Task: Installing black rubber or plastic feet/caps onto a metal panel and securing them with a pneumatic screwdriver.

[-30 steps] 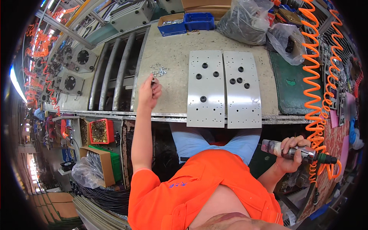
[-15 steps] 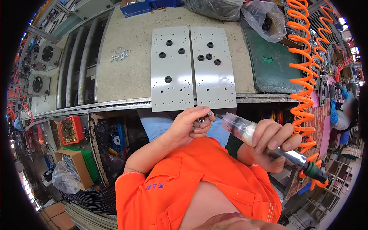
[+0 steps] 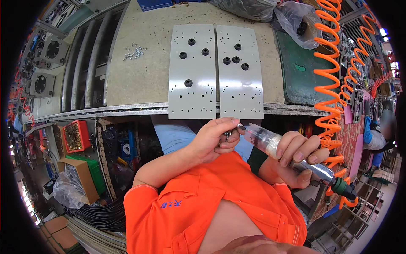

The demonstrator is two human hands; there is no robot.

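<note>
My left hand (image 3: 211, 139) is closed, pinching a small screw (image 3: 240, 126) between thumb and forefinger. More small metal screws (image 3: 228, 135) show under its curled fingers. Wrapped around an air screwdriver (image 3: 263, 139) is my right hand (image 3: 299, 154). The screwdriver's tip points left and meets the pinched screw, or nearly so; contact is hard to tell. Beyond my hands, two light grey perforated metal plates (image 3: 192, 105) (image 3: 241, 89) lie side by side, their near ends overhanging the bench edge. Several round black feet (image 3: 188, 83) stand on both plates.
Loose screws (image 3: 134, 52) lie on the bench left of the plates. A green mat (image 3: 302, 78) is at right, near a coiled orange air hose (image 3: 327, 84) linked to the screwdriver. Plastic bags (image 3: 294, 21) lie at the back. Left are metal rollers (image 3: 96, 67) and a red bin (image 3: 76, 136).
The screwdriver's tip and the pinched screw have come closer together. Both hands appear slightly shifted; the whole view has also moved a little.
</note>
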